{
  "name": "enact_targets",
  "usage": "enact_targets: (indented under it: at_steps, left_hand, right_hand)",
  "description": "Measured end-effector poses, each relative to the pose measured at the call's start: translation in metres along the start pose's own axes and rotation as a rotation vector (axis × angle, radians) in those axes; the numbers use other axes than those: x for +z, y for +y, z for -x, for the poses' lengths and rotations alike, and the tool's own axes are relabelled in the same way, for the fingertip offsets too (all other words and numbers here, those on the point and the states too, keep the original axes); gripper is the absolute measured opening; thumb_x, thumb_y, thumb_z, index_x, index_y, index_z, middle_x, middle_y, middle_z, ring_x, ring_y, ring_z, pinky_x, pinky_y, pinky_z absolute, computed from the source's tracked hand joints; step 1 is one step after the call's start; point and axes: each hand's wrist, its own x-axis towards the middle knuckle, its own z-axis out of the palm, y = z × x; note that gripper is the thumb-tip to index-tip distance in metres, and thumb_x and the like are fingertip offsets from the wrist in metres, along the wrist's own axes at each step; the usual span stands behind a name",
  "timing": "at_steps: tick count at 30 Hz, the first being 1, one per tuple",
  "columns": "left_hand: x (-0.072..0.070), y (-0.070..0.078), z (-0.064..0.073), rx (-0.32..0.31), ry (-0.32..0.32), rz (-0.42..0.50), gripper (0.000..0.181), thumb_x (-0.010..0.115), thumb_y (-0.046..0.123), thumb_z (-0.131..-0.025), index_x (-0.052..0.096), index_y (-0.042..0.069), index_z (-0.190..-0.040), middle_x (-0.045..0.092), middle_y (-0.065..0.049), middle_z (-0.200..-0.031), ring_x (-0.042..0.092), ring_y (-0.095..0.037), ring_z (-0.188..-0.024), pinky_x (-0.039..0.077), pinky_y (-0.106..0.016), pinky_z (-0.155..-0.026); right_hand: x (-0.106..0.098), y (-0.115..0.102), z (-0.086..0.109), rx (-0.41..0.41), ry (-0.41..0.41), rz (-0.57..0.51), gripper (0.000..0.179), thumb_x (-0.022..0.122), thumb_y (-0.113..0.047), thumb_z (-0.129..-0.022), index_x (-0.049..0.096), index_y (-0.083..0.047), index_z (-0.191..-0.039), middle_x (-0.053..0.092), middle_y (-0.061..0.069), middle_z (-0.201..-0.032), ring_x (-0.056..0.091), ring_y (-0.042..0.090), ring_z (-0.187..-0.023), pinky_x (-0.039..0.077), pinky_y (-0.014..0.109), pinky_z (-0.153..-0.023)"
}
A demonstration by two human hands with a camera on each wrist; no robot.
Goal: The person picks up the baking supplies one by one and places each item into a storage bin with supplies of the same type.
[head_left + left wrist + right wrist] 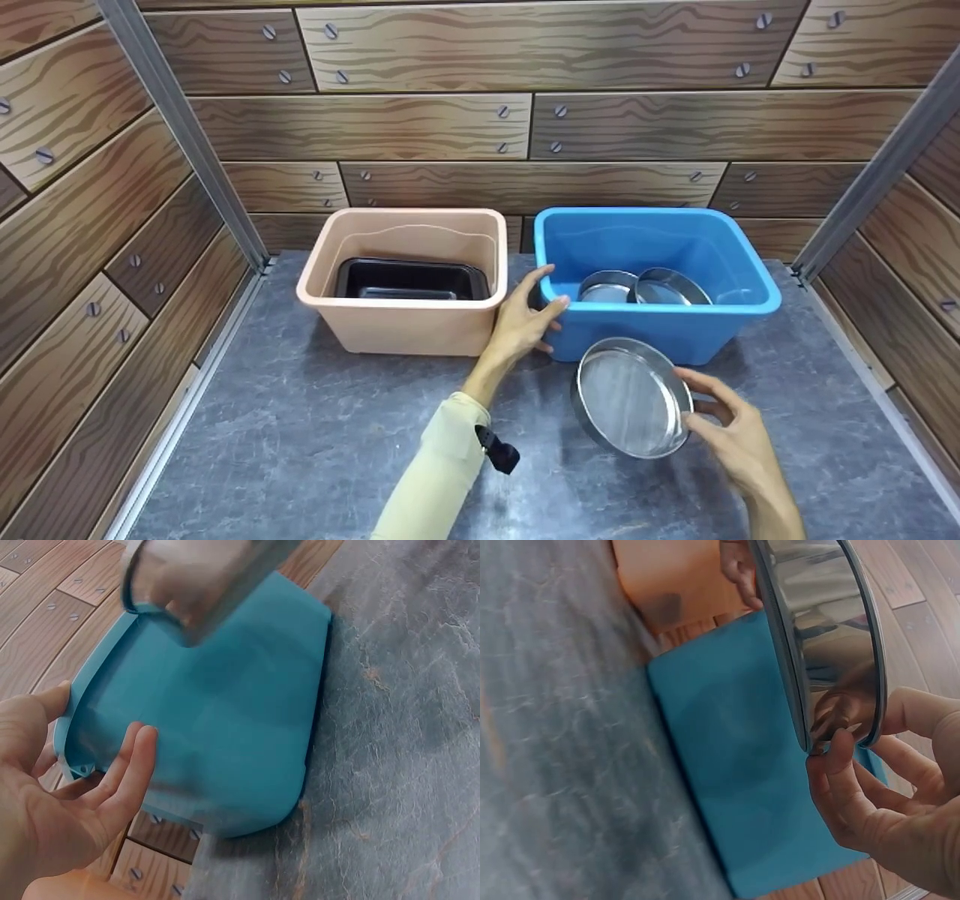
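Note:
A round steel sieve [634, 397] hangs tilted in front of the blue bin [660, 330], its open side facing up. My right hand [739, 439] pinches its right side by the wall, thumb and fingers on the rim, as the right wrist view also shows for the shiny sieve wall [832, 622]. At the blue bin's front left corner, my left hand [519, 319] grips the rim. In the left wrist view the left hand's fingers [135, 765] lie along the bin's outer wall. Two more sieves [607, 287] lean together inside the blue bin.
To the left stands a beige bin [412, 326] with black rectangular pans [412, 279] in it. Both bins stand on a grey marbled table [300, 450], with wood-patterned walls [435, 127] at the back and sides.

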Motion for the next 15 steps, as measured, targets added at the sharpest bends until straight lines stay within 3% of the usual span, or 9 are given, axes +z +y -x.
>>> enact_targets:
  at_steps: [4, 8, 12, 15]
  left_hand:
    - [-0.001, -0.001, 0.0, -0.004, 0.004, -0.003, 0.058, 0.076, 0.026, -0.098, 0.053, 0.035, -0.15, 0.072, -0.022, -0.081, 0.074, -0.042, -0.085, 0.061, -0.04, -0.044]
    - [-0.001, -0.001, 0.0, 0.005, 0.006, -0.017, 0.058, 0.076, 0.027, -0.097, 0.053, 0.035, -0.151, 0.072, -0.018, -0.079, 0.075, -0.036, -0.08, 0.063, -0.047, -0.048]
    - [0.0, 0.0, 0.0, 0.007, -0.001, -0.023, 0.059, 0.076, 0.028, -0.097, 0.053, 0.035, -0.151, 0.073, -0.017, -0.082, 0.075, -0.033, -0.079, 0.063, -0.058, -0.056]
    - [0.0, 0.0, 0.0, 0.008, -0.005, -0.021, 0.059, 0.076, 0.029, -0.097, 0.053, 0.035, -0.151, 0.074, -0.019, -0.089, 0.075, -0.036, -0.082, 0.063, -0.055, -0.054]
  right_hand:
    - [-0.001, -0.009, -0.005, -0.059, 0.016, 0.027, 0.054, 0.068, 0.01, -0.092, 0.059, -0.003, -0.145, 0.061, -0.006, -0.129, 0.062, 0.014, -0.108, 0.06, 0.024, -0.078]
    - [-0.002, -0.021, -0.013, -0.125, 0.041, 0.016, 0.054, 0.067, 0.014, -0.091, 0.06, 0.001, -0.143, 0.064, -0.005, -0.127, 0.063, 0.014, -0.108, 0.059, 0.021, -0.078]
    - [-0.004, -0.034, -0.023, -0.179, 0.056, -0.078, 0.054, 0.064, 0.019, -0.089, 0.059, 0.006, -0.14, 0.066, -0.001, -0.126, 0.064, 0.016, -0.106, 0.059, 0.019, -0.078]
    - [-0.005, -0.042, -0.03, -0.197, 0.05, -0.173, 0.053, 0.062, 0.021, -0.088, 0.059, 0.007, -0.14, 0.066, 0.003, -0.125, 0.064, 0.017, -0.105, 0.06, 0.019, -0.079]
